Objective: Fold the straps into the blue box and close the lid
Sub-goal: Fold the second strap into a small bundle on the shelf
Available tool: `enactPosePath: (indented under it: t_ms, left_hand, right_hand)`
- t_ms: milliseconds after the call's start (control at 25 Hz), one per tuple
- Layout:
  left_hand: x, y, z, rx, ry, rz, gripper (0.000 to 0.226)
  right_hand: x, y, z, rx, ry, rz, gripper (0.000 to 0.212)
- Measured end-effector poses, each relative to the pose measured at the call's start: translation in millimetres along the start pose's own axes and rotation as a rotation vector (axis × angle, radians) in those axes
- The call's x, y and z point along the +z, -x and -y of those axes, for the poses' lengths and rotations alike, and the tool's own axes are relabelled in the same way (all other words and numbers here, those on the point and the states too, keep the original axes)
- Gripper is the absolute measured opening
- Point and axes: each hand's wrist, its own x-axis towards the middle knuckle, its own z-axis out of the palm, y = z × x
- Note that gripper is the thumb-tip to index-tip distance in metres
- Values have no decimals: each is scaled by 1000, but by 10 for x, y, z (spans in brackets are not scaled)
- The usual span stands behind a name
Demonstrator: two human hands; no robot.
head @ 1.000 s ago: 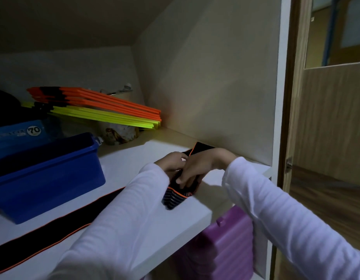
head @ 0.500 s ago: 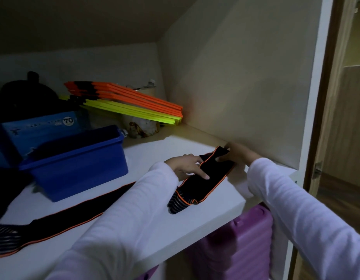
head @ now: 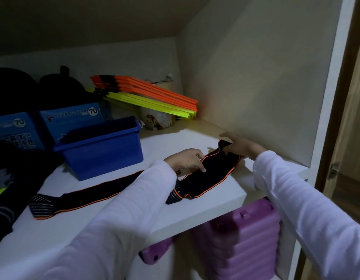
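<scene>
Black cloth piles up at the far left edge of the white shelf (head: 205,142), and behind it stand printed blue cartons (head: 72,118) marked 70. Just right of them sits the blue box (head: 102,150), open on top, no lid on it, dark inside. In front of the box a black strap (head: 98,196) with orange edging lies flat along the shelf, its striped end near the left, running right under a white sleeve. Behind, a stack of orange and yellow bars (head: 155,98) leans toward the side wall. Now the left hand (head: 188,159), fingers curled down, pinches the strap's edge where the band is folded back on itself. Further right, the right hand (head: 240,147) lies on the far end of the fold close to the cupboard wall, fingers closed on that end of the strap. Below the shelf, a purple ribbed case (head: 245,245) shows.
</scene>
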Motion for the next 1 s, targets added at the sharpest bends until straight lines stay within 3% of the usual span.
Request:
enactPosePath:
  t_ms: [120, 200, 320, 400, 560, 680, 880, 1000]
  left_hand:
    - [-48, 148, 36, -69, 175, 3, 20]
    - [-79, 272, 25, -110, 270, 39, 19]
    - [-76, 509, -7, -142, 151, 111, 19]
    - [-83, 638, -50, -82, 81, 6, 28]
    - [-188, 843, -79, 112, -152, -415, 28]
    - [-223, 1053, -20, 194, -290, -596, 20]
    - [-126, 1419, 76, 117, -429, -428, 17]
    - [-47, 1553, 120, 52, -479, -403, 20]
  right_hand:
    - [27, 28, 9, 8, 22, 70, 43]
    - [27, 71, 34, -18, 42, 6, 31]
    - [-1, 136, 72, -44, 127, -133, 32]
    - [-33, 203, 118, -55, 213, -186, 23]
    - [-59, 379, 291, -151, 299, -243, 27]
    - [-10, 495, 396, -156, 326, -137, 30]
    - [148, 561, 278, -18, 212, -4, 52]
    - [127, 621, 259, -27, 79, -43, 44]
